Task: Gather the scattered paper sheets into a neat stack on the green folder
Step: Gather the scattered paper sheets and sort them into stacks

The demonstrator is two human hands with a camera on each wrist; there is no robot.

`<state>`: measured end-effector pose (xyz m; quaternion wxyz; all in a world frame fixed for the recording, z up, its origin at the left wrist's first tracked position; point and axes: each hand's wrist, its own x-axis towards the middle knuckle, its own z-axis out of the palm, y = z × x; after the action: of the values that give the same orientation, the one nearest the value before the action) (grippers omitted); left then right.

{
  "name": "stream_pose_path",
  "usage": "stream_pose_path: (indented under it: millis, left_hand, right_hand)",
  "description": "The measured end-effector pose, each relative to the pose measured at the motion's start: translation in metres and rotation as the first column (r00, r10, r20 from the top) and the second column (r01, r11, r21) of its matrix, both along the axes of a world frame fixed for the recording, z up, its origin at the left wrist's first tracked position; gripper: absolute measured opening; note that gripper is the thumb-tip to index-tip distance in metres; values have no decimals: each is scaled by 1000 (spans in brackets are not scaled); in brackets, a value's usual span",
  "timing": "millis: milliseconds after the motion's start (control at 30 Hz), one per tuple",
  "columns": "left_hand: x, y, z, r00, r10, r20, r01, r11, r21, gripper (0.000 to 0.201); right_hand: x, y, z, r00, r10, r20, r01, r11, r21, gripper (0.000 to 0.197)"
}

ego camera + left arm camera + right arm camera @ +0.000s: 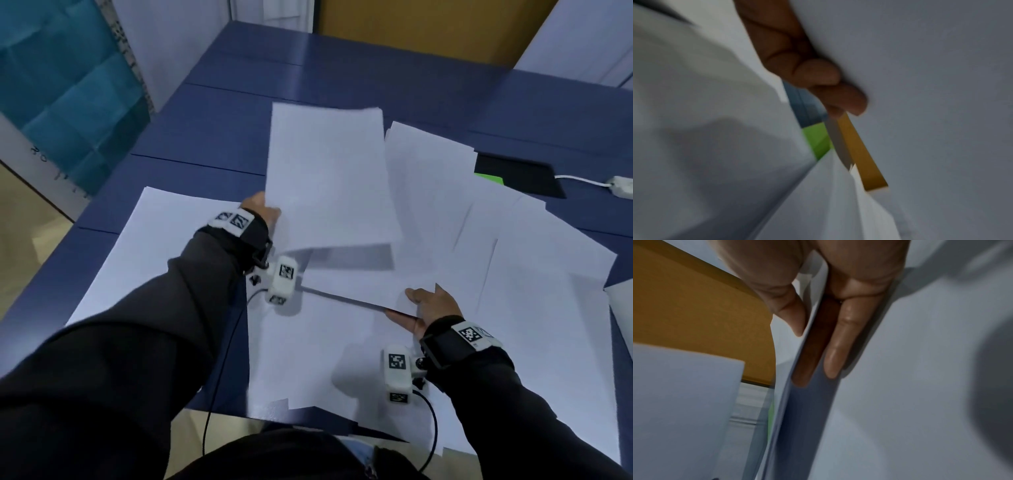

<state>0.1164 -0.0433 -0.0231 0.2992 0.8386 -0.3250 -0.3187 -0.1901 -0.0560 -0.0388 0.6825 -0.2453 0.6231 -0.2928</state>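
Several white paper sheets (513,274) lie scattered and overlapping on the blue table (205,137). My left hand (263,212) grips the lower left edge of one sheet (329,174) and holds it raised over the pile; its curled fingers (818,78) lie under that sheet (931,81). My right hand (411,308) pinches the near edge of another sheet (356,291), which is lifted slightly off the pile. The thumb (793,318) is on top and straight fingers (838,345) are underneath. Only a small corner of the green folder (489,179) shows from under the papers at the right; a sliver of the green folder (818,139) also shows in the left wrist view.
A flat black pad (520,174) lies at the right beyond the folder, with a white cable and adapter (620,186) beside it. A teal cloth (68,85) hangs off the table's left side. The table's near edge (308,414) is close to my body.
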Motion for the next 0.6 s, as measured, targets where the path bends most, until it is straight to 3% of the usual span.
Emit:
stream_pose_path:
  millis: [133,233,333,433,533,600]
  left_hand:
    - [-32,17,-26,988,-143,-58,149,979,140,46]
    - [-47,23,-32,979,-191,-77,201,965,166,56]
    - [-57,22,-30,968,-246,-42,250,948,197,66]
    - [-65,14,-25,962,-273,-13,268,934,236,69]
    - [-73,6,-24,956,-292,27,275,924,268,67]
    - [-77,5,-24,953,-301,39,280,920,276,67]
  right_hand:
    - [0,5,-5,998,-37,-44,40,997,72,52]
    - [-1,6,-4,987,-14,-159,28,996,81,12]
    - [-1,8,-2,988,-32,-149,41,998,57,31]
    - [1,9,2,984,75,-163,-65,996,64,47]
    - [2,10,7,973,133,-188,-130,991,29,20]
    - [-1,10,6,973,116,-200,-118,993,2,15]
